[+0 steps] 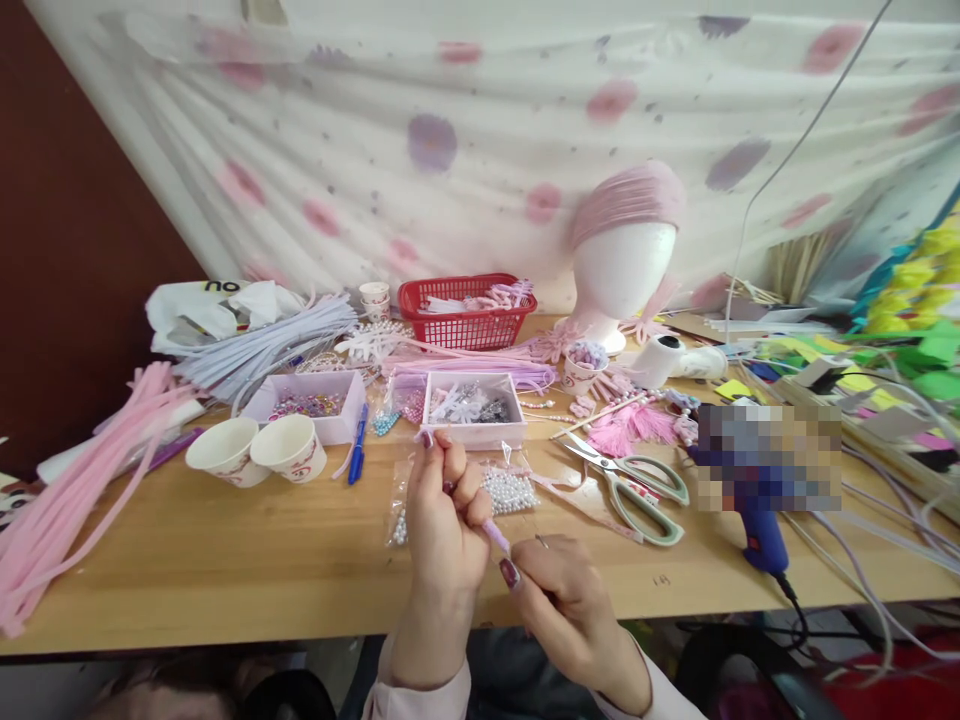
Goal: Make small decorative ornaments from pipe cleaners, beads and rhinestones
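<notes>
In my head view, I take the pale box (pixel 474 434) of small silvery pieces as the landmark on the worktop (pixel 300 570). The lilac fuzzy strip (pixel 494 536) is on the near side of that box, between my two hands. My left hand (pixel 448 510) is curled into a loose fist around it, thumb pointing up towards the box. My right hand (pixel 561 598), further from the box and to its right, pinches the strip's lower end between thumb and forefinger.

Just nearer to me than the box lies the clear bag of pearly beads (pixel 510 492), partly behind my left hand. To the box's right are the green-handled scissors (pixel 634 487), blades spread. To its left lie the blue pen (pixel 358 448), then the two paper cups (pixel 289 450). Behind it stands the red basket (pixel 466 328) of fuzzy pieces; behind and right, the white foam head (pixel 622 262) wears a pink wrap (pixel 630 200).
</notes>
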A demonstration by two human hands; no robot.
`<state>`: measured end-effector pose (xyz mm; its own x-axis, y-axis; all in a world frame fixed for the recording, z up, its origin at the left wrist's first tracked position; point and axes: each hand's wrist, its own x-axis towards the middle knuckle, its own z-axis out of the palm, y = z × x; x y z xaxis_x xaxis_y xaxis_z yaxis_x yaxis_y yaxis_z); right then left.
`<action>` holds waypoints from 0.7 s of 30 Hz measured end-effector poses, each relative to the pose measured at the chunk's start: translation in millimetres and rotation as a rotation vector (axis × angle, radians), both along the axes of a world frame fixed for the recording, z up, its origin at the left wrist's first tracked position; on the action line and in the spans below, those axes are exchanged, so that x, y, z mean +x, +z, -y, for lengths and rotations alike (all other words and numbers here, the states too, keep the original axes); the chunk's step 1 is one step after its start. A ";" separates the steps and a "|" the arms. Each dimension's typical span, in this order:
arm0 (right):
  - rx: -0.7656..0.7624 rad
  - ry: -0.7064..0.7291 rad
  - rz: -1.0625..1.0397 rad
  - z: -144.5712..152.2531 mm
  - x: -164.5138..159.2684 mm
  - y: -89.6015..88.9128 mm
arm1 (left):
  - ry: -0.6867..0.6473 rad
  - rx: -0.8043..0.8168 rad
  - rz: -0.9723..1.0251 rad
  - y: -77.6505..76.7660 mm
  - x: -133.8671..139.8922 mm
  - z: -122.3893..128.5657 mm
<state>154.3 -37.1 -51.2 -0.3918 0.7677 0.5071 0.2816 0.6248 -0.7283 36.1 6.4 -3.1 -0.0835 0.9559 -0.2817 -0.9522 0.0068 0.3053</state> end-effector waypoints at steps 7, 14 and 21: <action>-0.163 -0.039 0.023 1.8 12.2 4.7 | 0.106 0.082 -0.016 -1.5 -15.9 -10.7; -0.292 -0.027 0.070 -1.1 0.3 2.7 | 0.094 0.052 -0.061 -9.4 -5.4 2.3; -0.481 -0.013 -0.015 0.6 -6.8 -15.2 | 0.195 0.035 -0.190 -16.7 4.7 14.1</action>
